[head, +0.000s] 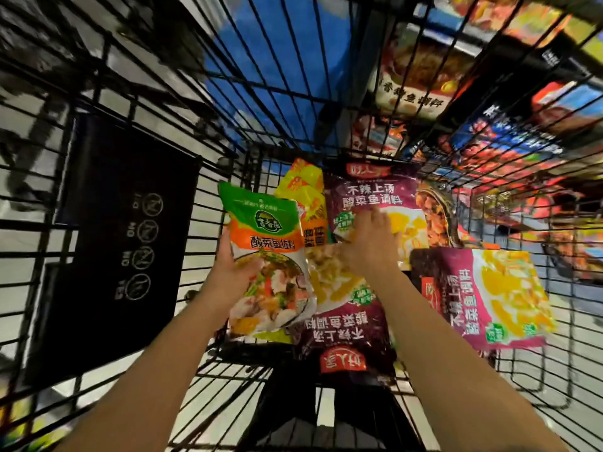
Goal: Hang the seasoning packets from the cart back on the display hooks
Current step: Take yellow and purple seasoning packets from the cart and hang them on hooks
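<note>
Wire cart (137,93) | left hand (233,272) grips green-orange packet (267,252) | right hand (368,246) spread, touching purple packets (375,197)

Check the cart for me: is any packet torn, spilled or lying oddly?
No tears or spills show. The purple packets lie jumbled: one reads upright, another is upside down, a third is turned sideways. The left hand holds the green packet; the right hand reaches over the pile.
</note>
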{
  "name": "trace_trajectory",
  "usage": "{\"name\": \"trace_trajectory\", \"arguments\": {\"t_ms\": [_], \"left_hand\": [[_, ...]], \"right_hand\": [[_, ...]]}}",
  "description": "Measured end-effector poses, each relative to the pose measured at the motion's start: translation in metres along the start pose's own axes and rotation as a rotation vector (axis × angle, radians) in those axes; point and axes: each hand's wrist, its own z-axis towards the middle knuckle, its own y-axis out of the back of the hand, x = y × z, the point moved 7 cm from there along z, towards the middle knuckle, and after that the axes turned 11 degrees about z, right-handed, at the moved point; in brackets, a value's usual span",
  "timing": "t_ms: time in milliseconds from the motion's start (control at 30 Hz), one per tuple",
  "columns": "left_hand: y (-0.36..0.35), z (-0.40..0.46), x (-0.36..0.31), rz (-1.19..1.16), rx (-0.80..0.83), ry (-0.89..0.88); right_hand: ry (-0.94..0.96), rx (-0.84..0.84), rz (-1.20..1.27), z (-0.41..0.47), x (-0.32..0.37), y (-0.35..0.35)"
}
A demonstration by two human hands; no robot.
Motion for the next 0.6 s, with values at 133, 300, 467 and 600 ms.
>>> {"name": "trace_trajectory", "arguments": {"t_ms": [133,300,467,600], "left_hand": [[-0.009,-0.001,0.001,-0.116,0.025,0.037],[-0.008,-0.014,-0.002,-0.132,0.004,-0.011],[-0.05,-0.02,-0.013,-0.109,0.095,0.005],[-0.107,-0.019,-0.014,0.006,0.16,0.156]], "right_hand": [[0.048,0.081,-0.177,-0.016,-0.008,0.0],[0.168,-0.066,0.157,-0.027,-0.012,0.034],[0.149,-0.16,0.567,-0.075,-0.024,0.107],[0.18,-0.174,0.564,-0.109,-0.024,0.13]]}}
